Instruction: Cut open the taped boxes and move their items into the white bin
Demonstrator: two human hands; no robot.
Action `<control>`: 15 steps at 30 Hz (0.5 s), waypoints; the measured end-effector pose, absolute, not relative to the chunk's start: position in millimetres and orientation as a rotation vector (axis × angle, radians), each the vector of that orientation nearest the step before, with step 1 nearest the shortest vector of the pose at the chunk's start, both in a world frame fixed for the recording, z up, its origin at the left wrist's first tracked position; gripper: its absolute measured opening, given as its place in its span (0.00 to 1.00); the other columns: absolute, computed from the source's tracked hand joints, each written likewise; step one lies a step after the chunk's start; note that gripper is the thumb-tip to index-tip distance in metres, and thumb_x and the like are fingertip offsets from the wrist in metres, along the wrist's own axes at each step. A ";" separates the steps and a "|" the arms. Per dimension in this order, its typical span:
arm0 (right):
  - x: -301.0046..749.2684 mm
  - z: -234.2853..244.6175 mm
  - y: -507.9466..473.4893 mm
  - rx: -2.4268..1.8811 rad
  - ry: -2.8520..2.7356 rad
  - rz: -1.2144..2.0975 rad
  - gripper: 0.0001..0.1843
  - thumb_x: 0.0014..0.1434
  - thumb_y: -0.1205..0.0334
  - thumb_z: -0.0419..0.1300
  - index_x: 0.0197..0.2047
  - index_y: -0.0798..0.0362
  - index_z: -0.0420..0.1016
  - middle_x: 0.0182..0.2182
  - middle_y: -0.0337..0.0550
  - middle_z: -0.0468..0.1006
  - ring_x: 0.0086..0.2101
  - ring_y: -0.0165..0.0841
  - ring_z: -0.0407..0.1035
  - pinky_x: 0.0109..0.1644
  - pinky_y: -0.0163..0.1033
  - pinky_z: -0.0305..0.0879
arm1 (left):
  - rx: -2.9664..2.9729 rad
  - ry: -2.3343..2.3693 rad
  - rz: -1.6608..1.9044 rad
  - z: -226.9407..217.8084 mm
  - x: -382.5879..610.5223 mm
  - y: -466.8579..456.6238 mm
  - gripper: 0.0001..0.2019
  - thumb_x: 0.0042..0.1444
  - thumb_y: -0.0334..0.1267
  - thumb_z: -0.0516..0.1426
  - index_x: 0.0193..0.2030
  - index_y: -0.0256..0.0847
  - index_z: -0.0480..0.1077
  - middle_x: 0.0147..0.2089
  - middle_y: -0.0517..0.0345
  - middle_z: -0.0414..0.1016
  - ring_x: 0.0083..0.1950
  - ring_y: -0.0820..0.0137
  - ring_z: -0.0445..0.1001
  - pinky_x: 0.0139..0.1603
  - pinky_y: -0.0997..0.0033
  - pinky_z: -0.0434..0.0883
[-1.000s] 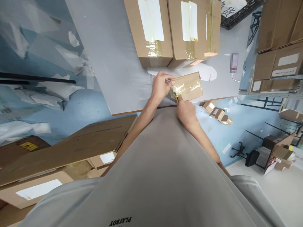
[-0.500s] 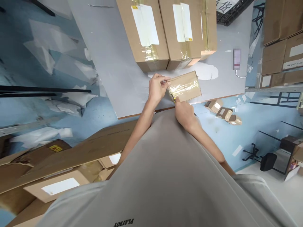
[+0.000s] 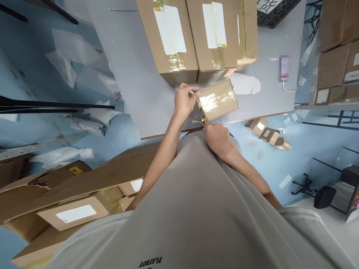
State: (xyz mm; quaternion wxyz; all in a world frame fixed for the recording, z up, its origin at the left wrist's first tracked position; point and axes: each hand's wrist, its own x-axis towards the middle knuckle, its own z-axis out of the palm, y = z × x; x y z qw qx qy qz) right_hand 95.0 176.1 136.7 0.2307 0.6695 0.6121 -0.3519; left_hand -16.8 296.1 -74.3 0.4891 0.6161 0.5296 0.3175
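Observation:
A small cardboard box [image 3: 221,107] with shiny clear tape across its top lies tilted near the table's front edge. At its far left corner, my left hand [image 3: 184,100] pinches the box between thumb and fingers. My right hand [image 3: 218,139] is closed around what looks like a small yellow utility knife [image 3: 203,121], mostly hidden in the fist. Its thin tip points left and away from me, just off the near left corner of the box. A short strip of tape [image 3: 196,121] shows on the table beside the tip.
Large taped cartons [image 3: 179,66] stand right behind the small box. White paper [image 3: 246,84], a phone-like device [image 3: 284,69] on a cable and a black crate [image 3: 273,18] lie to the right. A big open carton [image 3: 112,168] with boxes inside is at my left.
My right hand has drawn the knife slightly left and away from the box's left edge. The tape strip now shows beside it. My left hand keeps its pinch at the corner.

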 end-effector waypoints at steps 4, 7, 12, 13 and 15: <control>117.6 135.1 179.6 2.079 1.602 -0.843 0.32 0.85 0.59 0.46 0.86 0.55 0.58 0.52 0.61 0.91 0.51 0.53 0.86 0.57 0.51 0.78 | 1.465 1.258 0.746 -62.8 -21.6 285.9 0.16 0.68 0.51 0.69 0.54 0.44 0.85 0.55 0.50 0.84 0.50 0.61 0.85 0.59 0.58 0.86; 139.5 116.6 186.9 2.216 1.627 -0.832 0.33 0.85 0.56 0.45 0.87 0.55 0.56 0.55 0.60 0.90 0.53 0.54 0.85 0.60 0.52 0.77 | 1.433 1.225 0.723 -58.8 -27.5 271.9 0.21 0.67 0.51 0.69 0.62 0.45 0.82 0.63 0.46 0.83 0.58 0.57 0.86 0.61 0.55 0.86; 167.3 80.5 186.0 2.311 1.689 -0.861 0.36 0.85 0.49 0.44 0.87 0.57 0.56 0.64 0.62 0.86 0.57 0.57 0.83 0.61 0.54 0.77 | 1.391 1.142 0.697 -71.4 -30.6 253.3 0.35 0.63 0.48 0.72 0.75 0.49 0.73 0.75 0.43 0.75 0.71 0.51 0.80 0.72 0.45 0.81; 170.0 75.9 184.7 2.318 1.699 -0.874 0.37 0.85 0.48 0.44 0.87 0.56 0.56 0.66 0.62 0.85 0.57 0.57 0.83 0.61 0.55 0.77 | 1.392 1.138 0.699 -74.1 -30.2 251.0 0.35 0.63 0.48 0.72 0.75 0.49 0.72 0.76 0.43 0.74 0.72 0.50 0.80 0.74 0.44 0.80; 173.2 68.9 182.5 2.332 1.720 -0.898 0.37 0.85 0.46 0.43 0.87 0.56 0.55 0.68 0.62 0.82 0.59 0.58 0.82 0.62 0.56 0.77 | 1.411 1.147 0.707 -77.1 -28.5 247.4 0.35 0.64 0.46 0.71 0.75 0.48 0.71 0.75 0.43 0.74 0.72 0.51 0.81 0.75 0.44 0.79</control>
